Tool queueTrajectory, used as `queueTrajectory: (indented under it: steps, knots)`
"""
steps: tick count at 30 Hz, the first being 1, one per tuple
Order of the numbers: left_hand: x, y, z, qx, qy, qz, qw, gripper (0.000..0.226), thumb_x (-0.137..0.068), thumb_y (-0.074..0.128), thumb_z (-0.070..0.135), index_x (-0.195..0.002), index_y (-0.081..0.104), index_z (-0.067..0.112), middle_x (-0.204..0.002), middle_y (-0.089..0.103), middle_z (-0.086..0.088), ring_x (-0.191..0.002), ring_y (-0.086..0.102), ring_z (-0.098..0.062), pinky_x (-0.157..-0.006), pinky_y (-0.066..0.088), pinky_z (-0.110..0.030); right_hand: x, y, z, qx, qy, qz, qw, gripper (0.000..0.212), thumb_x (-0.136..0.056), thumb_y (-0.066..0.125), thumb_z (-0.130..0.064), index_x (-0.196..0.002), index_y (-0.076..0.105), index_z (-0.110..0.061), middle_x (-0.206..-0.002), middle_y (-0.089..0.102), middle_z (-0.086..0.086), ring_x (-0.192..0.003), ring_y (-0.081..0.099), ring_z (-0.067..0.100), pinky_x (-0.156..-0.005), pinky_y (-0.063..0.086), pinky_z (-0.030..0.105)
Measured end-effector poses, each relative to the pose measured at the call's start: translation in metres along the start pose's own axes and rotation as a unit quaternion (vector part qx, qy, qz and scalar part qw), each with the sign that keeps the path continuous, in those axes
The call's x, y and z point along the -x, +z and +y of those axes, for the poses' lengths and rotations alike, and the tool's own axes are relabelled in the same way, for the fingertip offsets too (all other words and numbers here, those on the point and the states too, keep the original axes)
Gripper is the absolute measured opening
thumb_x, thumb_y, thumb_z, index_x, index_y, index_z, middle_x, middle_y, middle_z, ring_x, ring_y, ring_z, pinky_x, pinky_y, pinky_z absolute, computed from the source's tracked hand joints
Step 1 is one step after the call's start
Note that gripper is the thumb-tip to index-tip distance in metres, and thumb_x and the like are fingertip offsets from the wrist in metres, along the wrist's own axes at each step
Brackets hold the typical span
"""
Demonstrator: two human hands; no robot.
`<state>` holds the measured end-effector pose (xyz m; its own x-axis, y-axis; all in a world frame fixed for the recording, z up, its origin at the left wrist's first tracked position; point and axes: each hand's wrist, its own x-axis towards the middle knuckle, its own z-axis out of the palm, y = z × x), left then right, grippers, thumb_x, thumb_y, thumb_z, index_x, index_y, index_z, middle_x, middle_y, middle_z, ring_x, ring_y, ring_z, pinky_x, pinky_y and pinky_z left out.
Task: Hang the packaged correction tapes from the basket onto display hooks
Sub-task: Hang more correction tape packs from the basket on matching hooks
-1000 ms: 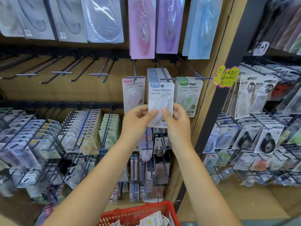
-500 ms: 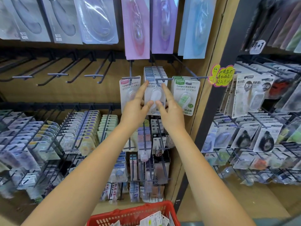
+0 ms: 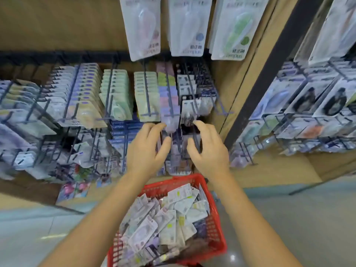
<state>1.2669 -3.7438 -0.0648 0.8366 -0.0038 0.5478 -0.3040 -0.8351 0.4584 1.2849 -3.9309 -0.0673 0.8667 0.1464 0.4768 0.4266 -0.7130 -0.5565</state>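
We see our left hand [image 3: 145, 149] and right hand [image 3: 209, 149] with loose, empty grips above the red basket [image 3: 215, 224] of packaged correction tapes [image 3: 165, 220], below the display hooks [image 3: 169, 97].

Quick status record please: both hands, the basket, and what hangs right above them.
left hand: empty, fingers loosely spread, in front of the lower hooks
right hand: empty, fingers loosely curled, beside the left
basket: red, on the floor below the hands, holds a heap of packs
hanging above: pink pack, blue pack, green pack side by side
image: motion-blurred, labels mostly unreadable
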Motion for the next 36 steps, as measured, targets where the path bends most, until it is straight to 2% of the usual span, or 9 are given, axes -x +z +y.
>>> queueTrajectory:
  steps: [7,10,14,18,23,26,29,32,36]
  knots:
    - [0.173,0.116,-0.097,-0.005,-0.133,-0.214,0.968,0.051,-0.096,0.047,0.042,-0.118,0.067,0.001,-0.11,0.064,-0.018,-0.098,0.064,-0.04,-0.075,0.056,-0.048,0.148,0.123,0.097,0.035,0.188,-0.239,0.952,0.065,-0.089,0.047,-0.059,-0.136,0.054,-0.015,-0.124,0.059,0.01,-0.109,0.06,0.032,-0.09,0.053,0.046]
    - [0.251,0.141,-0.123,0.005,-0.185,-0.293,0.938,0.06,-0.096,0.046,0.051,-0.128,0.066,0.004,-0.115,0.067,-0.019,-0.099,0.066,-0.041,-0.078,0.058,-0.049,0.202,0.159,0.125,0.008,0.296,-0.352,0.888,0.078,-0.087,0.062,-0.064,-0.143,0.048,-0.013,-0.138,0.056,0.016,-0.125,0.056,0.034,-0.101,0.048,0.048]
    - [0.316,0.149,-0.144,0.019,-0.276,-0.382,0.882,0.089,-0.086,0.041,0.071,-0.152,0.048,0.013,-0.146,0.055,-0.018,-0.13,0.054,-0.04,-0.103,0.047,-0.055,0.249,0.191,0.135,0.0,0.353,-0.429,0.832,0.086,-0.085,0.071,-0.062,-0.149,0.041,-0.014,-0.146,0.046,0.015,-0.136,0.045,0.034,-0.107,0.043,0.049]
    - [0.332,0.151,-0.153,0.03,-0.333,-0.394,0.856,0.099,-0.081,0.041,0.08,-0.158,0.038,0.018,-0.161,0.04,-0.012,-0.146,0.037,-0.035,-0.117,0.036,-0.055,0.265,0.214,0.132,-0.031,0.402,-0.415,0.815,0.092,-0.083,0.077,-0.055,-0.152,0.035,-0.013,-0.149,0.037,0.013,-0.138,0.041,0.029,-0.11,0.042,0.044]
    - [0.332,0.154,-0.151,0.066,-0.373,-0.389,0.84,0.095,-0.085,0.063,0.072,-0.159,0.036,0.019,-0.157,0.042,-0.01,-0.146,0.035,-0.032,-0.116,0.038,-0.056,0.27,0.236,0.122,-0.102,0.488,-0.373,0.783,0.074,-0.08,0.084,-0.046,-0.136,0.049,-0.011,-0.132,0.053,0.002,-0.124,0.054,0.018,-0.097,0.049,0.036]
    - [0.337,0.154,-0.152,0.074,-0.369,-0.386,0.842,0.092,-0.089,0.061,0.069,-0.161,0.031,0.02,-0.158,0.04,-0.011,-0.147,0.032,-0.03,-0.119,0.035,-0.052,0.271,0.239,0.12,-0.124,0.528,-0.382,0.749,0.083,-0.075,0.081,-0.06,-0.138,0.052,-0.014,-0.131,0.06,-0.004,-0.119,0.059,0.016,-0.092,0.05,0.034]
    - [0.342,0.155,-0.153,0.089,-0.365,-0.379,0.845,0.079,-0.097,0.05,0.069,-0.161,0.034,0.026,-0.159,0.037,-0.01,-0.147,0.031,-0.03,-0.121,0.031,-0.049,0.274,0.245,0.12,-0.151,0.533,-0.406,0.727,0.076,-0.076,0.072,-0.072,-0.132,0.063,-0.022,-0.127,0.067,-0.004,-0.116,0.064,0.018,-0.092,0.05,0.035]
    - [0.351,0.157,-0.156,0.095,-0.352,-0.381,0.849,0.076,-0.099,0.021,0.075,-0.161,0.034,0.032,-0.168,0.028,-0.011,-0.154,0.023,-0.032,-0.125,0.023,-0.053,0.277,0.251,0.112,-0.181,0.546,-0.391,0.719,0.103,-0.059,0.066,-0.091,-0.141,0.056,-0.029,-0.139,0.062,-0.004,-0.127,0.059,0.021,-0.104,0.049,0.042]
    - [0.354,0.156,-0.155,0.119,-0.356,-0.386,0.843,0.05,-0.111,0.033,0.044,-0.16,0.032,0.035,-0.163,0.034,-0.014,-0.151,0.027,-0.035,-0.123,0.023,-0.046,0.274,0.258,0.101,-0.248,0.533,-0.383,0.713,0.044,-0.085,0.073,-0.059,-0.123,0.059,-0.041,-0.109,0.065,-0.025,-0.106,0.062,0.001,-0.082,0.049,0.023]
